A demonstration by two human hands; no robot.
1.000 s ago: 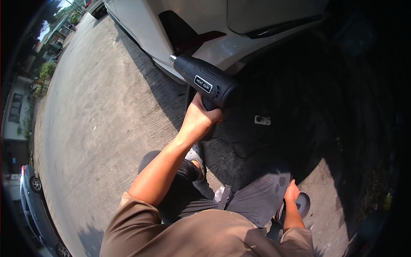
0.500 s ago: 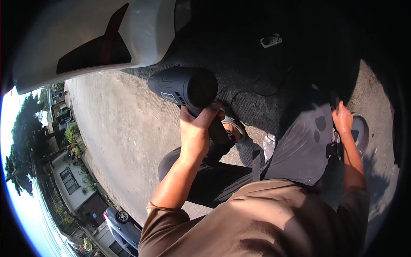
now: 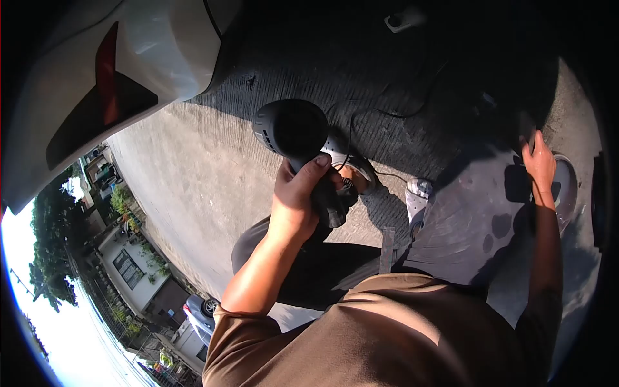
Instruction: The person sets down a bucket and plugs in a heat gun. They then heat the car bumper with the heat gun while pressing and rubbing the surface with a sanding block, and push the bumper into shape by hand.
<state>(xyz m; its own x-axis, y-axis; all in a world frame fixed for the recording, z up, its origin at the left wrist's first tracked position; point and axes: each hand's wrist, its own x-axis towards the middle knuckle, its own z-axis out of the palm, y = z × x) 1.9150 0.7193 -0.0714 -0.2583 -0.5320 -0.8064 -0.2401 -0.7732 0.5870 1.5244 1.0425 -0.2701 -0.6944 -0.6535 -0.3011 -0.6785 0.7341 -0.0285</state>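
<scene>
My left hand [image 3: 298, 197] is wrapped round the handle of a black heat gun [image 3: 291, 128], whose rounded rear end faces the camera; its nozzle is hidden. A dark cord [image 3: 390, 115] runs over the shaded concrete near it. At the right, beside my knee, my right hand [image 3: 540, 166] is closed on a thin, dark thing that is too blurred to make out. My legs, in dark trousers [image 3: 461, 216], are bent below both hands.
A light-coloured vehicle [image 3: 161, 55] with a red and black tail light [image 3: 108, 97] fills the upper left. A small pale object [image 3: 406, 20] lies on the shaded ground at the top. My grey shoe [image 3: 336, 149] stands on the concrete. A parked car [image 3: 201, 316] is at lower left.
The view has swung, so the vehicle now sits farther left and the pale object higher. The heat gun has turned from side-on to rear-on, still in my left hand. My right hand appears higher.
</scene>
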